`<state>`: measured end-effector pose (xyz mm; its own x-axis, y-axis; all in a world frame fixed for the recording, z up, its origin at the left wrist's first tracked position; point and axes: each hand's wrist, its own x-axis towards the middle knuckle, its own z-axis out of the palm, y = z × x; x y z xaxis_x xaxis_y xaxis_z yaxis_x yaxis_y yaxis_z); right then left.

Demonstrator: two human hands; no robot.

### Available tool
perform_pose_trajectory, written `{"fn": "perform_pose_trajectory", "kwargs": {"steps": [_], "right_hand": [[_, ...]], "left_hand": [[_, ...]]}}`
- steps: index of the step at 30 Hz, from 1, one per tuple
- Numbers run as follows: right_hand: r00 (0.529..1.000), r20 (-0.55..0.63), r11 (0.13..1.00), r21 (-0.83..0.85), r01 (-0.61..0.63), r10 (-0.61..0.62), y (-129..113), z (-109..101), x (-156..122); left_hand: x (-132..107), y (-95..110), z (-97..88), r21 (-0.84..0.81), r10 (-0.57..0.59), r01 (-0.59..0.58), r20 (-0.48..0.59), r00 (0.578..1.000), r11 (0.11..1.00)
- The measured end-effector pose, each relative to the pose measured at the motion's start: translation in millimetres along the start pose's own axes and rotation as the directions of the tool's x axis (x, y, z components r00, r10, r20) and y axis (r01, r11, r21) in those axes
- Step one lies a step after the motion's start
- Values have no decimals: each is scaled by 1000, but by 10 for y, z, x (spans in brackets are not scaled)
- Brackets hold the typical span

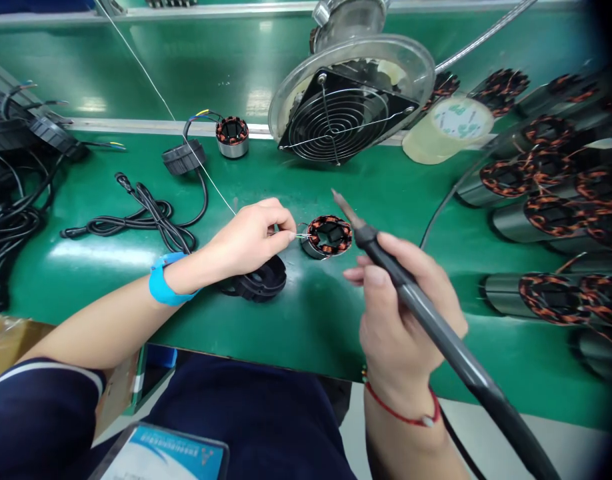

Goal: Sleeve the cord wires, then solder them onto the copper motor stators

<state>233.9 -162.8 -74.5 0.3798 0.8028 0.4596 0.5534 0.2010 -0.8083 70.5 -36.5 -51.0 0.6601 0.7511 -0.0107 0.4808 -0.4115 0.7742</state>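
Observation:
My left hand (260, 233) is closed in a pinch on a thin solder wire (209, 175), which runs down to it from the upper left. Fine strands stick out past the fingertips to the near left rim of a motor stator (316, 251) with copper windings, upright on the green bench. In my right hand (411, 327) is a soldering iron (426, 310), its tip raised above the stator's right side and apart from it. A round black housing (261, 280) with a cable lies just below my left hand, partly hidden by it.
A fan (333, 123) in a clear round hood hangs at the back. Many stators (516, 220) crowd the right side. Another stator (233, 139) stands behind, near a cabled black cap (184, 157). Coiled black cable (156, 213) and more cables (16, 220) lie left.

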Motion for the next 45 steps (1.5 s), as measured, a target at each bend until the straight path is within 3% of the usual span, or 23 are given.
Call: {"fn": "perform_pose_trajectory", "kwargs": {"steps": [3, 6, 25, 45], "right_hand": [[980, -193, 998, 13, 54, -50, 48, 9, -212], [965, -240, 993, 25, 113, -103, 115, 37, -311], [979, -195, 999, -9, 54, -55, 86, 71, -335], [973, -170, 983, 69, 172, -158, 123, 39, -309]], "left_hand": [[2, 9, -9, 18, 22, -22, 7, 1000, 1000], [8, 13, -8, 26, 30, -30, 7, 1000, 999], [21, -8, 21, -8, 9, -9, -7, 1000, 1000], [41, -71, 27, -41, 3, -3, -14, 1000, 999]]}}
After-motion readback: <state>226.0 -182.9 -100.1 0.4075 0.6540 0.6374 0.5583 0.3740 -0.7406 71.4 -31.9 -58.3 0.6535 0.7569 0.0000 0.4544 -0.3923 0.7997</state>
